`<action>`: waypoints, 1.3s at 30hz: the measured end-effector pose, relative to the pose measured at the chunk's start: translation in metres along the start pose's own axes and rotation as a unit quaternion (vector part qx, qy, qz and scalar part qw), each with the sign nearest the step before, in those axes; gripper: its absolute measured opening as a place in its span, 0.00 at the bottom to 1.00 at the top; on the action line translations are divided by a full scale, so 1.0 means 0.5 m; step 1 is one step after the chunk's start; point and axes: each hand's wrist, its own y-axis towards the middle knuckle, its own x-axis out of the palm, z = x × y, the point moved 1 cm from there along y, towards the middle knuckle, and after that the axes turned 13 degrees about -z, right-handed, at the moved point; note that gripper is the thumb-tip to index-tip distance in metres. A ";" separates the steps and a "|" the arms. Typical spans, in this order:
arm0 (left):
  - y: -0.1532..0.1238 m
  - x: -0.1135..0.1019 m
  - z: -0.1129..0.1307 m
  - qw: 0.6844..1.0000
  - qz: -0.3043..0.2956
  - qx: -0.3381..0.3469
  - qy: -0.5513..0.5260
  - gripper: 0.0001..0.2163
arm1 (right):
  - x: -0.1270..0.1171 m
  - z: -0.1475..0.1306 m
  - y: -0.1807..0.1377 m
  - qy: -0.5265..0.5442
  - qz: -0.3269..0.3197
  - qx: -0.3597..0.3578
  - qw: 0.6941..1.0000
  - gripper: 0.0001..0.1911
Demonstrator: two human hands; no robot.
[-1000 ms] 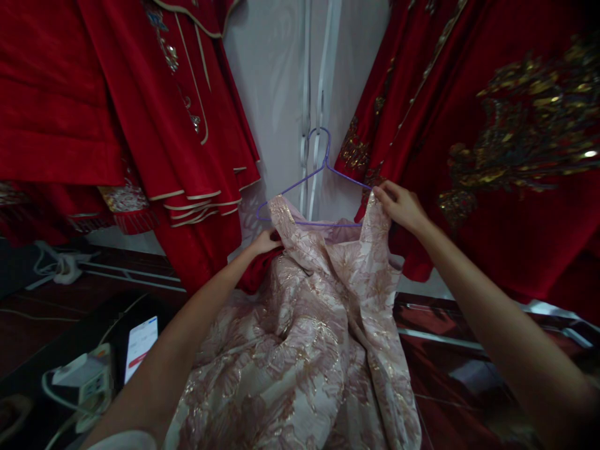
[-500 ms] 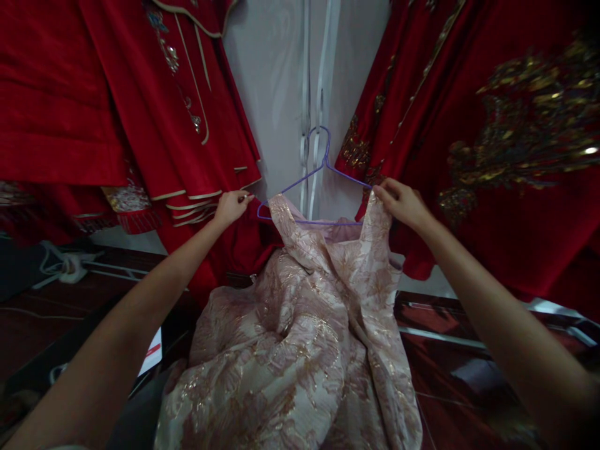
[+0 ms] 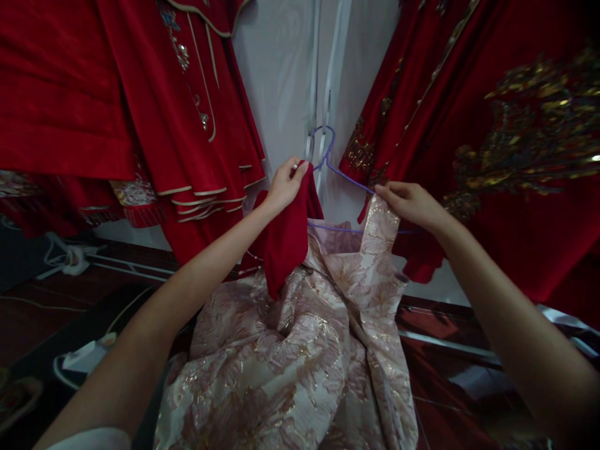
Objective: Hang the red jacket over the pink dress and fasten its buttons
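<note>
Up from under the shoulder of the pink brocade dress (image 3: pixel 304 350) a second ago, out to the left end of the purple hanger (image 3: pixel 344 177) half a second later, and now raised beside the hook with the left hand (image 3: pixel 282 185), closed on a fold of red cloth (image 3: pixel 287 240). Hauled up with it, that red cloth, now draped over the dress's left strap and the hanger's left arm, both in plain sight before. Edged slightly down with the right hand (image 3: pixel 410 203). Gone from view behind the left forearm: the lit phone seen earlier on the desk (image 3: pixel 100 319).
</note>
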 end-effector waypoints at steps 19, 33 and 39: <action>-0.013 -0.062 -0.099 0.948 -0.252 -0.146 -0.129 0.11 | 0.142 -0.032 0.164 0.094 -0.324 -0.024 0.941 0.18; -0.014 -0.063 -0.114 0.971 -0.222 -0.090 -0.016 0.10 | 0.125 0.001 0.203 0.018 -0.097 0.049 0.994 0.13; -0.014 -0.034 -0.142 0.977 -0.186 0.018 0.104 0.10 | 0.033 0.091 0.150 -0.070 0.043 0.157 0.984 0.14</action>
